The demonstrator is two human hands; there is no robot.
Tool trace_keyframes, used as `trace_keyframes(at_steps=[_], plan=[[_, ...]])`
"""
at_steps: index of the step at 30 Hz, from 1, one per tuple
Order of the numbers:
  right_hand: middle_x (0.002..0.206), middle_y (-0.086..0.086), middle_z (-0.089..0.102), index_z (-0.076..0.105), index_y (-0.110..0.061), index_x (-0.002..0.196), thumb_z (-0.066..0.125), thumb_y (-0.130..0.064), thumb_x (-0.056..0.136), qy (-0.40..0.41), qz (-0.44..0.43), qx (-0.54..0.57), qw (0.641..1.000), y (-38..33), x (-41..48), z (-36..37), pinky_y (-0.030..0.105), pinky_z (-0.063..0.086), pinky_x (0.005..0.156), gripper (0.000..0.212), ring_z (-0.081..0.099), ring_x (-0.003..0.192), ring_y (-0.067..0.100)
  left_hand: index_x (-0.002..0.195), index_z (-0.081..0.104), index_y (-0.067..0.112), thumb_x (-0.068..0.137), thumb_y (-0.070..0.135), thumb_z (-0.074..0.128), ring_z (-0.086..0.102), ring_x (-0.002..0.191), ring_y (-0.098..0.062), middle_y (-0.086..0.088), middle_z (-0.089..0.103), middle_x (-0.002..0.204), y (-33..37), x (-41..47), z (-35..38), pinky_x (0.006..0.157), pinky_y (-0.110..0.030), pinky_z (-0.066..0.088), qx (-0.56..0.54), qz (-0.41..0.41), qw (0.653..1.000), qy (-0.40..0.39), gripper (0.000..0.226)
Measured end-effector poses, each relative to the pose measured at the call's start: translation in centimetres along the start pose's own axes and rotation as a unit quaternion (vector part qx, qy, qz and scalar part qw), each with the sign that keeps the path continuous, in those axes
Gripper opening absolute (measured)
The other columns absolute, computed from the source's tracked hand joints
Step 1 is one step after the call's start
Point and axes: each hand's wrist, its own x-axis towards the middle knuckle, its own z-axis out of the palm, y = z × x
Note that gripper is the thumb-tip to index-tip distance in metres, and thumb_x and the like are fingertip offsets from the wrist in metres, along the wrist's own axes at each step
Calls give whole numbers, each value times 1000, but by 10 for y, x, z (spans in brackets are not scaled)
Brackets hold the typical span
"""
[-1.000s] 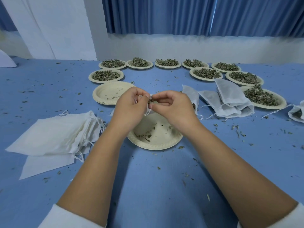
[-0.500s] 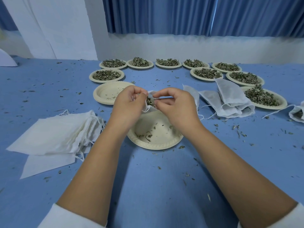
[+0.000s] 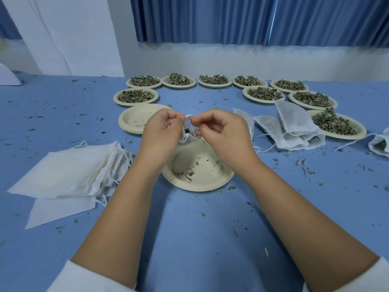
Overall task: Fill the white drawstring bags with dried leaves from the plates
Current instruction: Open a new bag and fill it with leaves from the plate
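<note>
— So, where is the small white drawstring bag (image 3: 188, 125) just now?

— Up between the two hands, over the far edge of a round cream paper plate (image 3: 197, 187) that holds only a few leaf scraps. Dark dried leaves (image 3: 188, 130) show at the bag's mouth.

— And the left hand (image 3: 162, 131)?

— Fingers curled in, thumb and forefinger pinching the bag's left edge, with a loop of white string hanging below the fist.

— The right hand (image 3: 223, 131)?

— Also curled, its fingertips nipping the right side of the bag's mouth. Both forearms reach out from white sleeves.

— What lies round about?

— To the left, a fanned pile of flat white cloth bags (image 3: 69, 171) with loose strings. Just beyond the left hand, a stack of bare cream plates (image 3: 127, 125). To the right, several puffed-out white bags (image 3: 294, 125) lie heaped together, touching a plate of leaves. Farther back, an arc of cream plates (image 3: 212, 85) is heaped with dried green leaves. Everything sits on a blue tablecloth (image 3: 189, 239) strewn with crumbs of leaf, and a pleated blue curtain (image 3: 252, 17) hangs behind.
</note>
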Motion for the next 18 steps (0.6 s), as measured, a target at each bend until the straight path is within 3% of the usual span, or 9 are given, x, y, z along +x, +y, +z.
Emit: trace_keyframes(at_steps=[3, 5, 8, 9, 13, 16, 18], plan=[[89, -13, 71, 67, -32, 77, 58, 3, 84, 33, -41, -24, 998, -5, -1, -1, 19, 54, 71, 37, 67, 88, 2, 87, 60, 26, 97, 23, 54, 50, 49, 5, 18, 55, 48, 1, 0, -1, 61, -23, 44, -1, -2, 1000, 12, 12], [82, -12, 70, 67, -31, 71, 55, 2, 82, 32, -37, -51, 997, -7, 0, -4, 18, 49, 62, 37, 64, 77, 2, 87, 60, 25, 97, 23, 54, 51, 51, 4, 18, 55, 49, 2, 0, -2, 66, -29, 49, -10, -5, 1000, 27, 12], [66, -13, 68, 68, -30, 62, 52, 2, 81, -83, 11, -86, 993, -8, 1, -10, 34, 49, 56, 40, 58, 61, 16, 86, 59, 23, 97, 20, 54, 52, 53, 1, 18, 56, 49, 2, 1, -4, 76, -38, 56, -33, -10, 998, 60, 13], [67, -12, 69, 69, -29, 64, 53, 2, 81, -133, 21, -108, 985, -8, 0, -10, 33, 50, 57, 39, 58, 61, 18, 86, 59, 22, 97, 18, 53, 53, 53, 1, 18, 56, 48, 3, 1, -5, 81, -44, 57, -38, -13, 997, 67, 13], [92, -6, 71, 73, -27, 92, 69, -15, 82, -292, 43, -235, 926, 0, -7, -2, 27, 54, 74, 16, 64, 76, 9, 86, 59, 20, 97, 15, 53, 53, 52, 1, 17, 55, 48, 3, 1, -5, 85, -55, 55, -45, -17, 997, 63, 14], [100, -7, 63, 68, -23, 112, 77, -31, 79, -340, 52, -317, 884, 6, -8, 3, 24, 50, 79, 35, 59, 85, 7, 87, 59, 20, 97, 17, 53, 54, 56, 0, 17, 56, 50, 2, 0, -5, 85, -49, 57, -32, -10, 998, 55, 12], [93, -14, 58, 66, -21, 118, 78, -31, 80, -340, 59, -307, 887, 7, -10, 6, 17, 48, 76, 42, 56, 82, 3, 87, 59, 21, 97, 18, 54, 55, 58, -1, 16, 57, 51, 2, 0, -5, 81, -44, 57, -24, -5, 998, 54, 12]])
